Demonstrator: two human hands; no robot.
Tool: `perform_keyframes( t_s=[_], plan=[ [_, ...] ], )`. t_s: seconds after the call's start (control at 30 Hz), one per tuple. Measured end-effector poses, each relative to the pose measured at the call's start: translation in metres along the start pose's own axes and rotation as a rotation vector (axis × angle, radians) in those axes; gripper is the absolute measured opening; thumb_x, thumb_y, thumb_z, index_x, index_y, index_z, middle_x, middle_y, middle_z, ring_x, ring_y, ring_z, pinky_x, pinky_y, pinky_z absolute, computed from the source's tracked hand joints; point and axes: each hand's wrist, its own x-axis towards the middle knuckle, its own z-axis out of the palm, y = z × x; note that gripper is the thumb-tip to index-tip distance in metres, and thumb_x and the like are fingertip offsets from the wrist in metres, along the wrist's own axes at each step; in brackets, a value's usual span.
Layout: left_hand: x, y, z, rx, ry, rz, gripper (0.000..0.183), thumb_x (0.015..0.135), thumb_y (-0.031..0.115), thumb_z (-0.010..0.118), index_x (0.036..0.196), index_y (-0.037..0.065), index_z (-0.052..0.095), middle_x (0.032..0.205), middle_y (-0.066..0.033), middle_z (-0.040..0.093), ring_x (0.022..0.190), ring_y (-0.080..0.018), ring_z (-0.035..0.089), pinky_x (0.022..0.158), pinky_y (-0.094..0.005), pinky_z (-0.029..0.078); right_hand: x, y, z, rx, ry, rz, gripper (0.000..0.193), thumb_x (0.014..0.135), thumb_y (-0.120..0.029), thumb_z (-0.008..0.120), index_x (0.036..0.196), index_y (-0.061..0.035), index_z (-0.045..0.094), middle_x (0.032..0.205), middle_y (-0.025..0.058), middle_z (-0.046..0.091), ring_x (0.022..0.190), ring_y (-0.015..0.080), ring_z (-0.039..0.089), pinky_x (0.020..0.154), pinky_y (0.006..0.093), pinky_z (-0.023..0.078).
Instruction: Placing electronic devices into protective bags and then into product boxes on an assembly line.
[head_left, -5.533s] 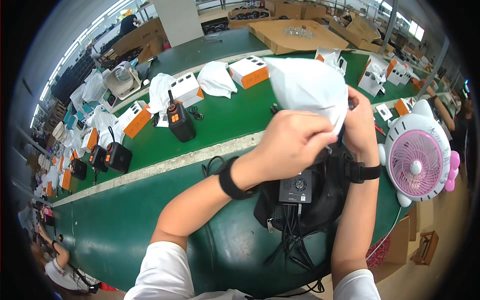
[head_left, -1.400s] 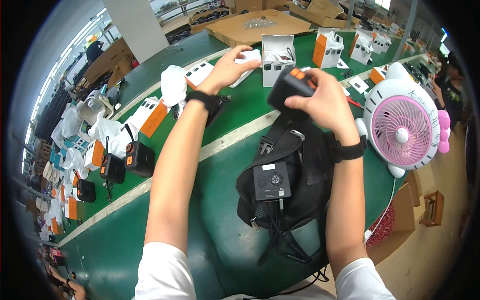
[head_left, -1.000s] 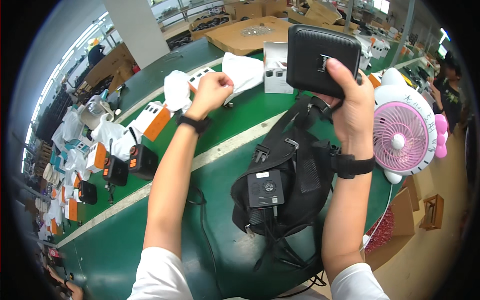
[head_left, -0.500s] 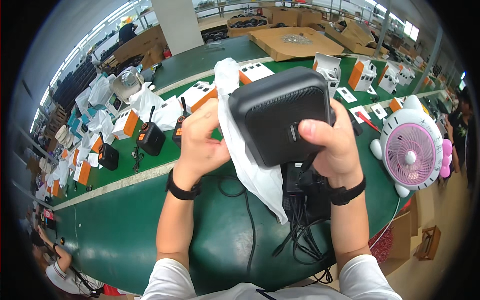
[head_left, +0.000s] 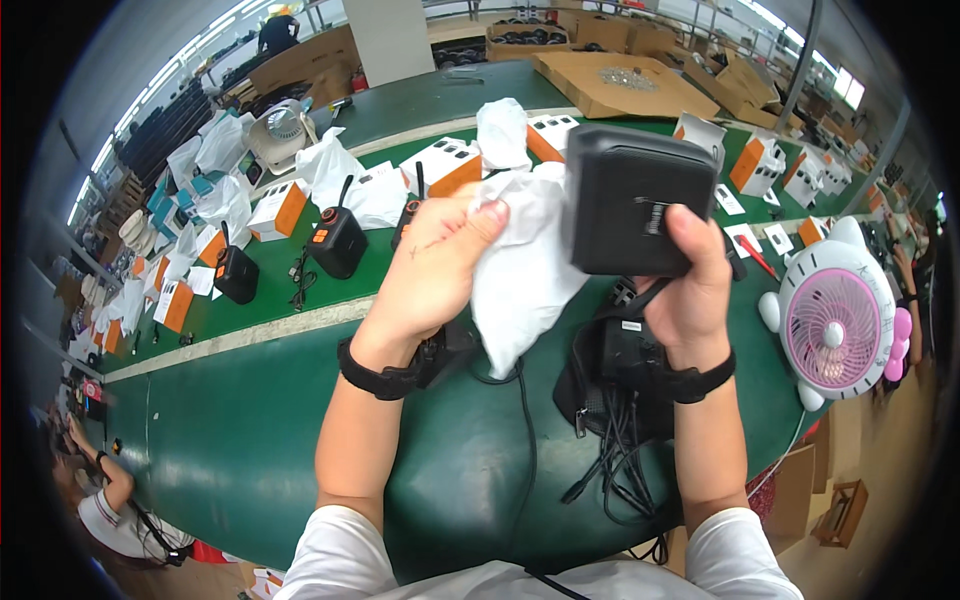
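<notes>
My right hand (head_left: 690, 275) grips a black, box-shaped device (head_left: 625, 215) with rounded corners, its thumb pressed on the flat face. Left of it, my left hand (head_left: 435, 255) is closed on a crumpled white plastic bag (head_left: 525, 285), which hangs below the fingers. Bag and device are side by side; whether they touch is unclear. Under my right hand, a black mesh pouch (head_left: 575, 395) and a bundle of black cables (head_left: 610, 450) lie on the green table (head_left: 250, 430). Both wrists wear black bands.
A white and pink fan (head_left: 835, 320) stands at the right. Along the green belt behind are black handheld radios (head_left: 337, 245) with orange buttons, white-and-orange boxes (head_left: 280, 210) and more white bags (head_left: 503, 135). A flat cardboard tray (head_left: 620, 85) lies beyond. Another person (head_left: 120, 510) is at the far left.
The white bag has come away from the device and now hangs from my left hand. The device has moved right and turned in my right hand. The view has shifted slightly.
</notes>
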Motion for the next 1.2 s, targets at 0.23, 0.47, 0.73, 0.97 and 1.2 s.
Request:
perform_keyframes(
  t_s=[0.23,0.47,0.73,0.97,1.2],
  plan=[
    [-0.002,-0.013,0.013,0.299,0.47,0.444,0.015,0.082,0.002,0.057,0.075,-0.008,0.065,0.078,-0.0071,0.065,0.072,-0.0095,0.057,0.064,-0.0238,0.044,-0.025,0.025,0.019,-0.095,-0.127,-0.057,0.058,0.072,-0.021,0.071,0.121,0.0039,0.051,0.112,0.0109,0.061,0.099,0.0196,0.061,0.09,0.0317,0.047],
    [-0.011,0.004,-0.016,-0.248,0.114,0.004,0.016,0.09,0.002,0.053,0.096,-0.004,0.066,0.095,-0.0071,0.067,0.077,-0.0096,0.061,0.067,-0.0232,0.047,-0.027,0.019,0.037,-0.182,-0.158,0.0,0.049,0.072,-0.016,0.074,0.113,0.0035,0.057,0.102,0.0087,0.064,0.089,0.0154,0.062,0.084,0.0286,0.048],
    [-0.013,0.021,-0.041,0.236,0.037,-0.024,0.025,0.092,0.021,0.061,0.076,0.001,0.063,0.068,0.0053,0.055,0.061,-0.0009,0.043,0.055,-0.0206,0.035,-0.016,0.014,0.033,-0.318,0.013,-0.231,0.04,0.079,-0.015,0.068,0.112,0.0031,0.057,0.101,0.0101,0.065,0.088,0.0172,0.063,0.084,0.0306,0.049],
    [-0.016,0.021,-0.01,-0.012,0.271,0.162,0.019,0.095,0.013,0.056,0.095,-0.004,0.065,0.082,-0.0009,0.065,0.07,-0.0038,0.054,0.064,-0.0204,0.045,-0.033,0.056,0.057,-0.006,-0.037,-0.03,0.055,0.077,-0.02,0.072,0.122,-0.0007,0.049,0.108,0.0084,0.061,0.097,0.0179,0.061,0.085,0.0306,0.05],
    [-0.027,0.027,-0.004,0.54,0.351,0.357,0.016,0.087,0.007,0.065,0.093,-0.007,0.069,0.068,-0.0021,0.064,0.058,-0.0024,0.05,0.051,-0.019,0.038,-0.033,0.042,0.057,-1.27,-0.158,-0.474,0.059,0.061,-0.012,0.08,0.111,0.003,0.054,0.1,0.0174,0.059,0.086,0.032,0.06,0.078,0.0339,0.05]
  ],
)
